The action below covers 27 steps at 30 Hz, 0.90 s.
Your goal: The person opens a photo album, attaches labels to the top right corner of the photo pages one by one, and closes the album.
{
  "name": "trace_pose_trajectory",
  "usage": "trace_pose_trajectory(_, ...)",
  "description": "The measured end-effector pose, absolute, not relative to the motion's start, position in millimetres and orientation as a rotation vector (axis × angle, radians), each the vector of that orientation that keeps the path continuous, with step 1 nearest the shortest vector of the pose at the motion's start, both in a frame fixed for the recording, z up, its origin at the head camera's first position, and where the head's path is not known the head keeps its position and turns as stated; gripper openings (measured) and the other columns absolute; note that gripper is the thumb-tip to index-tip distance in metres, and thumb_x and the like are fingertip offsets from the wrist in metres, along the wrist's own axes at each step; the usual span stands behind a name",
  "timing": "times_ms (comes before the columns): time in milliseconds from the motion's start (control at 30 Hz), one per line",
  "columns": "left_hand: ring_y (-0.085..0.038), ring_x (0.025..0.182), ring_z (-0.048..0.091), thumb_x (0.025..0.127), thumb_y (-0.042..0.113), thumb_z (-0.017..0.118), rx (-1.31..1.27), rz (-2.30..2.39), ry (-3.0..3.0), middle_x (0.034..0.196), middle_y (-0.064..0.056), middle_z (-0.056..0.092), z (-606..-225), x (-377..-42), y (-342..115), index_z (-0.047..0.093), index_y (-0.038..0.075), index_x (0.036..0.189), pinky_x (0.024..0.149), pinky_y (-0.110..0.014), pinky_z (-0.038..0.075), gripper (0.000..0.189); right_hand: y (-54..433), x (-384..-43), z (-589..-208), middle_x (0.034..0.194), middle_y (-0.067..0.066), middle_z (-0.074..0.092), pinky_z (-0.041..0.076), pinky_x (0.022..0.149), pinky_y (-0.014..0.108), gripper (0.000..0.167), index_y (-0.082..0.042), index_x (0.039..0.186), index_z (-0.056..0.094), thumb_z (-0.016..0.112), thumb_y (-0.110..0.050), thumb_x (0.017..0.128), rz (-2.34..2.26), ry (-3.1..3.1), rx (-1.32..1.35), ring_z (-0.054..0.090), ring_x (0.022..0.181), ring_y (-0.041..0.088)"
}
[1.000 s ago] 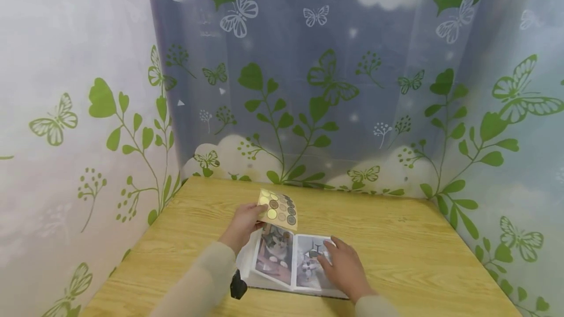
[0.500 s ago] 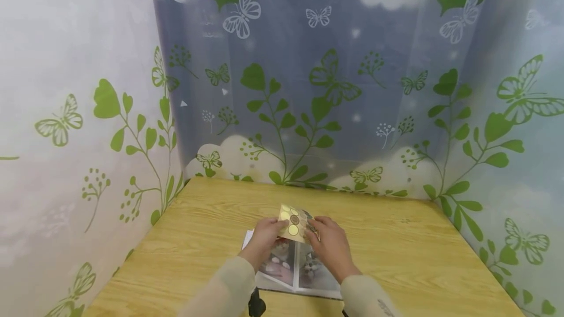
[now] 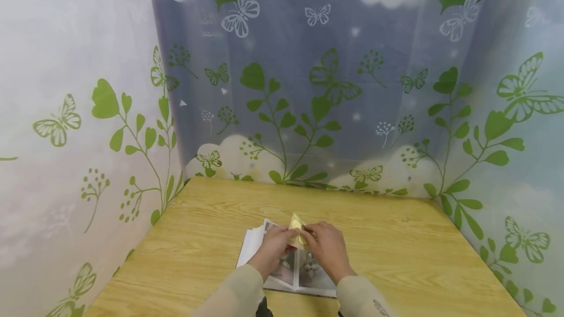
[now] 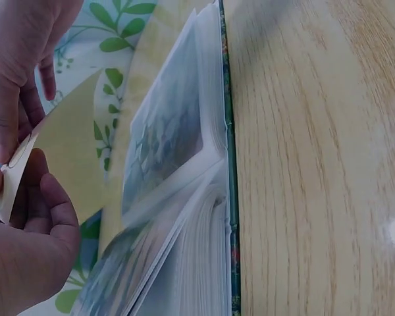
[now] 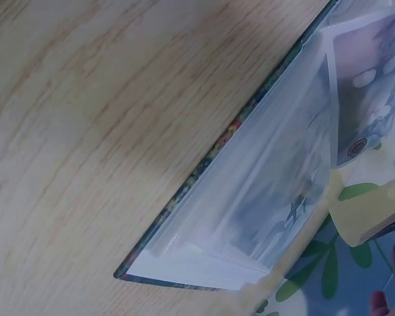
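Note:
A yellowish sheet of round stickers (image 3: 296, 222) is bent between both hands, above an open photo album (image 3: 316, 278). My left hand (image 3: 274, 248) pinches its left part between thumb and fingers. On the other side my right hand (image 3: 328, 246) has thumb and fingertips at a round sticker on the bent sheet, gripping there. In the left wrist view the plain back of the sheet (image 4: 72, 145) faces the camera, the left hand (image 4: 33, 257) below and the right hand (image 4: 26, 66) above. Whether a sticker has lifted off is hidden by the fingers.
The album has clear sleeves (image 4: 204, 99) with photos and a dark patterned cover (image 5: 204, 164). It lies on a wood-grain table (image 3: 396, 238). Curtains printed with leaves and butterflies (image 3: 308, 87) stand behind and at both sides.
The right hand has come from the album's right page to the sticker sheet, which both hands now hold and bend. The left hand has moved right with the sheet.

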<state>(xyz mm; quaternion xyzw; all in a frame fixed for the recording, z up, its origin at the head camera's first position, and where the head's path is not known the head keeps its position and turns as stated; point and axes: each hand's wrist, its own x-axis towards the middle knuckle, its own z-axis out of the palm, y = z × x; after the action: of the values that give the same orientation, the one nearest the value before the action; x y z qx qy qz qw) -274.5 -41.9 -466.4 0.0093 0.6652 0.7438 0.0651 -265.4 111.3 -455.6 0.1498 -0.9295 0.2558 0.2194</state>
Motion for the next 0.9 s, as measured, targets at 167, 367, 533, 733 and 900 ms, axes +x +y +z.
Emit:
trace_pose_trajectory(167, -0.014, 0.081, 0.063, 0.099, 0.02, 0.06, 0.021, 2.192, 2.03, 0.099, -0.007, 0.07, -466.4, -272.9, -41.7, 0.066, -0.006, 0.118, 0.079, -0.036, 0.055, 0.033, 111.7, -266.3, -457.5, 0.099, -0.001, 0.072, 0.052, 0.087, 0.05, 0.029, -0.014, 0.108, 0.077, 0.066, -0.038, 0.095, 0.826, -2.607, 0.363, 0.067, 0.096, 0.023)
trace_pose_trajectory(367, -0.015, 0.083, 0.062, 0.099, 0.021, 0.061, 0.023, 2.149, 2.051, 0.1, -0.007, 0.069, -468.5, -274.3, -41.1, 0.068, -0.005, 0.116, 0.075, -0.032, 0.054, 0.032, 112.0, -265.5, -458.4, 0.1, 0.0, 0.074, 0.055, 0.078, 0.045, 0.027, -0.016, 0.107, 0.077, 0.066, -0.037, 0.095, 0.935, -2.679, 0.295, 0.068, 0.093, 0.021)
trace_pose_trajectory(533, -0.015, 0.082, 0.061, 0.099, 0.019, 0.061, 0.04, 2.139, 2.064, 0.099, -0.006, 0.069, -471.4, -275.1, -40.8, 0.068, -0.006, 0.115, 0.074, -0.032, 0.053, 0.03, 112.1, -263.7, -458.5, 0.097, -0.002, 0.074, 0.054, 0.071, 0.04, 0.024, -0.016, 0.106, 0.077, 0.066, -0.034, 0.096, 0.963, -2.703, 0.271, 0.068, 0.087, 0.017)
trace_pose_trajectory(733, -0.014, 0.079, 0.06, 0.098, 0.018, 0.061, 0.06, 2.129, 2.069, 0.097, -0.008, 0.069, -472.4, -274.3, -41.6, 0.069, -0.005, 0.112, 0.072, -0.031, 0.052, 0.028, 113.7, -261.4, -456.9, 0.097, -0.001, 0.073, 0.051, 0.063, 0.035, 0.021, -0.016, 0.105, 0.077, 0.062, -0.028, 0.099, 1.095, -2.688, 0.234, 0.063, 0.077, 0.012)
trace_pose_trajectory(900, -0.014, 0.079, 0.061, 0.098, 0.017, 0.061, 0.068, 2.114, 2.086, 0.095, -0.007, 0.069, -471.3, -272.5, -42.9, 0.069, -0.005, 0.111, 0.078, -0.036, 0.053, 0.027, 116.0, -260.7, -455.4, 0.09, -0.002, 0.073, 0.05, 0.062, 0.034, 0.022, -0.013, 0.1, 0.077, 0.061, -0.028, 0.098, 1.122, -2.679, 0.221, 0.061, 0.072, 0.011)
